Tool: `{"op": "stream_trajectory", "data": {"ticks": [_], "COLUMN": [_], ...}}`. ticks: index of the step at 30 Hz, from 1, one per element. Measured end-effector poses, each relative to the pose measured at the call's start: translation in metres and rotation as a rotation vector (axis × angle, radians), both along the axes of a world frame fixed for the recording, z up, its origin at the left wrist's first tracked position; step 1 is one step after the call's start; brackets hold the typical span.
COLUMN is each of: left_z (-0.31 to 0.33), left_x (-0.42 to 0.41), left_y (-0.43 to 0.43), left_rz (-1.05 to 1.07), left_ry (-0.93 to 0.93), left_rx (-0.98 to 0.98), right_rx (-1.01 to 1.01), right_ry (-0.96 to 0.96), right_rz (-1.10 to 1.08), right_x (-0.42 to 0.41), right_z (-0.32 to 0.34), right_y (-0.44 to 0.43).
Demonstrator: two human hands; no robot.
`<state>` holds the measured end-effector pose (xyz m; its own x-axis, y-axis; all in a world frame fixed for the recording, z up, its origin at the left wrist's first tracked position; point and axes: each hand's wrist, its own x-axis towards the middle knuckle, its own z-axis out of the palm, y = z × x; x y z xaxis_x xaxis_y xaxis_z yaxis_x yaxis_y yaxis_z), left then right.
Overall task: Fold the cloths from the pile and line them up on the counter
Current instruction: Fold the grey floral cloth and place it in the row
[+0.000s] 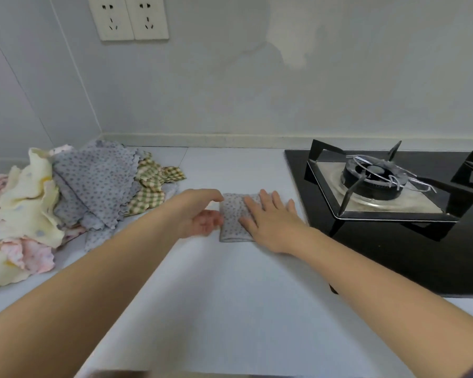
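Both bare forearms reach in from the bottom edge over the pale tabletop (216, 296) & meet at a small folded cloth (234, 218) mid-frame. Cloth: grey w/ small dots, folded to a compact rectangle, lying flat on the tabletop just left of the black hob (393, 257).

Right hand (271, 222) lies palm down on the cloth's right half, fingers straight & slightly spread, pressing. It hides the cloth's right edge.

Left hand (200, 214) sits at the cloth's left edge, cupped, thumb & fingers curved w/ a narrow gap btw them, tips at the fabric. Can't tell if it pinches the edge or just rests against it.

Pile (66, 203) of unfolded cloths sits far left by the wall (257, 91) corner. It has grey dotted ones on top, w/ cream, pink floral & green-yellow check ones under & around, all rumpled. It is near the left forearm but apart from the folded cloth.

Hob shows one burner (374, 173) w/ black pan support, a second cut off at right. Two sockets (133, 17) are on the wall above.
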<state>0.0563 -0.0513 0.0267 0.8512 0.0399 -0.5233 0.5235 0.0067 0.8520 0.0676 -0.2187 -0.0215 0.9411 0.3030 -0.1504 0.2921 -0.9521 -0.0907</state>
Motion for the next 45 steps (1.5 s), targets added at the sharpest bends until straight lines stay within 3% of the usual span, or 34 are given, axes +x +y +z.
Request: {"op": "stream_trajectory", "data": {"ticks": [4, 7, 10, 13, 16, 20, 26, 34, 45], "left_z": [0.0, 0.017, 0.055, 0.105, 0.159, 0.201, 0.22, 0.213, 0.201], "left_x": [0.02, 0.021, 0.008, -0.009, -0.027, -0.049, -0.095, -0.127, -0.09], "left_y": [-0.014, -0.023, -0.027, -0.033, -0.047, -0.076, -0.157, -0.292, -0.489], "left_rz": [-0.208, -0.275, -0.28, -0.287, -0.253, -0.305, -0.447, -0.353, -0.472], "left_ry": [0.001, -0.167, -0.217, -0.226, -0.22, -0.185, -0.189, -0.368, -0.321], "left_rx": [0.389, 0.559, 0.406, 0.298, 0.133, 0.011, 0.155, 0.17, 0.111], "right_rx": [0.173, 0.56, 0.963, 1.3, 1.585, 1.828, 1.864, 1.822, 1.857], "right_ry": [0.031, 0.099, 0.227, 0.547, 0.819, 0.756, 0.523, 0.496, 0.331], "right_rz": [0.012, -0.066, -0.271, -0.516, -0.612, -0.621, -0.698, -0.707, -0.849], "right_x": [0.003, 0.004, -0.006, -0.028, -0.052, -0.082, -0.119, -0.172, -0.176], "right_z": [-0.002, 0.019, 0.056, 0.099, 0.144, 0.188, 0.231, 0.249, 0.239], "right_y": [-0.006, -0.016, -0.029, -0.046, -0.065, -0.098, -0.192, -0.337, -0.52]}}
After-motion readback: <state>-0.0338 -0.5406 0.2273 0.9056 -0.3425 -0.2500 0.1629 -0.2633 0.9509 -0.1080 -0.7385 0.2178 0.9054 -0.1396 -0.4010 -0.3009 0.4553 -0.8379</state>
